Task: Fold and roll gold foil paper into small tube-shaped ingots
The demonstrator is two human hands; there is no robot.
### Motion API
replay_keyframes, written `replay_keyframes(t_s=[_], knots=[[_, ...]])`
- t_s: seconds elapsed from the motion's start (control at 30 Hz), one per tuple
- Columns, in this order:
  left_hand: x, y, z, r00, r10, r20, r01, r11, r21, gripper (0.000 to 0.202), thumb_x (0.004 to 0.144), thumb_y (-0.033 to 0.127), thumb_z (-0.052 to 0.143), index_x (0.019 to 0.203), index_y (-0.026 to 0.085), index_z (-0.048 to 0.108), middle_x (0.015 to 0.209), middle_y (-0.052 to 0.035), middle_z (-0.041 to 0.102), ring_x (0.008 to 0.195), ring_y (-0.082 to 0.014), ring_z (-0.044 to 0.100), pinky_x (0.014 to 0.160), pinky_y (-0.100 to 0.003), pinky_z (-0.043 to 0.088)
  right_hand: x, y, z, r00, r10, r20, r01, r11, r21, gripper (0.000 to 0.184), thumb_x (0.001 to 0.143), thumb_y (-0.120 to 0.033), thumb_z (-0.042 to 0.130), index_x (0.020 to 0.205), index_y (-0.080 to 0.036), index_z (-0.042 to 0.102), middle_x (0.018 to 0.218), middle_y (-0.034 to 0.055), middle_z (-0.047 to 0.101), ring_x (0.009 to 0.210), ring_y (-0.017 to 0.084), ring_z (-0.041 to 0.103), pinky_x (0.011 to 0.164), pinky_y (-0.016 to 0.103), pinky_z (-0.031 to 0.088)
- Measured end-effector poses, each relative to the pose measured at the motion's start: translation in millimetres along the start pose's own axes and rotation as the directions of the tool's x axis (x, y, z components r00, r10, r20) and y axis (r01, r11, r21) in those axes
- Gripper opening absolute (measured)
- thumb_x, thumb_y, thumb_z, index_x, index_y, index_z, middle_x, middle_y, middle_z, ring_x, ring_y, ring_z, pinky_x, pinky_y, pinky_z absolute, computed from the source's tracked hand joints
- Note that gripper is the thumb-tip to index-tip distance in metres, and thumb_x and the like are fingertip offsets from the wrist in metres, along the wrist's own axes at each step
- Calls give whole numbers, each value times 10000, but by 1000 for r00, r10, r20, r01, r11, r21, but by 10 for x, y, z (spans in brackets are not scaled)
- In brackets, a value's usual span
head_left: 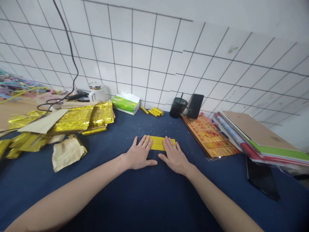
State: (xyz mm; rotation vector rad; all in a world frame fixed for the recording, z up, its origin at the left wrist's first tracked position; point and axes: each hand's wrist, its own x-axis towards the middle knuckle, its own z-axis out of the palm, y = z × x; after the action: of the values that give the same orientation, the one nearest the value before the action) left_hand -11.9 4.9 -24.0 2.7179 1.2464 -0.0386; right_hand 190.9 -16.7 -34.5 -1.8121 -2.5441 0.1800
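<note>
A folded strip of gold foil paper (157,143) lies flat on the dark blue table cover (154,193). My left hand (140,154) rests palm down with its fingertips on the strip's left end, fingers stretched and thumb pointing inward. Over the right end lies my right hand (175,156), also flat, its fingers extended. Both hands are open, and the middle of the strip shows between them. Beyond it, near the wall, sit several small gold foil rolls (155,111).
On the left are piled gold foil sheets (74,119) and a crumpled paper piece (67,153). At the back stand a tissue pack (126,103), a white mug (96,92), a dark cup (178,107) and a phone (195,105). Rightward lie an orange-gold paper stack (212,138), folders (263,132) and a black tablet-like slab (262,178).
</note>
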Motion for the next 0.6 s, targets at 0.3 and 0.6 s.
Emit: replay_keyframes(t_s=[0.3,0.6], knots=[[256,480,-161,977,104,-188,-92,993,75,962,697,749,129,1351,44,179,1415,-180,131,1307,-302,-2,1021,-511,35,-12,53,45,997,-72,1,72,996,-58,649,847,-471,256,1372,-105,147,1434,136,111,1305,287,52,1017,519,97],[617,613,-38,985,170,-45,-175,967,-185,862,764,683,136,1363,64,105,1431,-145,73,1308,-281,-1,1031,-460,110,-17,24,13,996,-82,19,83,994,-77,627,815,-360,361,1374,-155,166,1427,124,153,1291,330,98,1013,532,95]])
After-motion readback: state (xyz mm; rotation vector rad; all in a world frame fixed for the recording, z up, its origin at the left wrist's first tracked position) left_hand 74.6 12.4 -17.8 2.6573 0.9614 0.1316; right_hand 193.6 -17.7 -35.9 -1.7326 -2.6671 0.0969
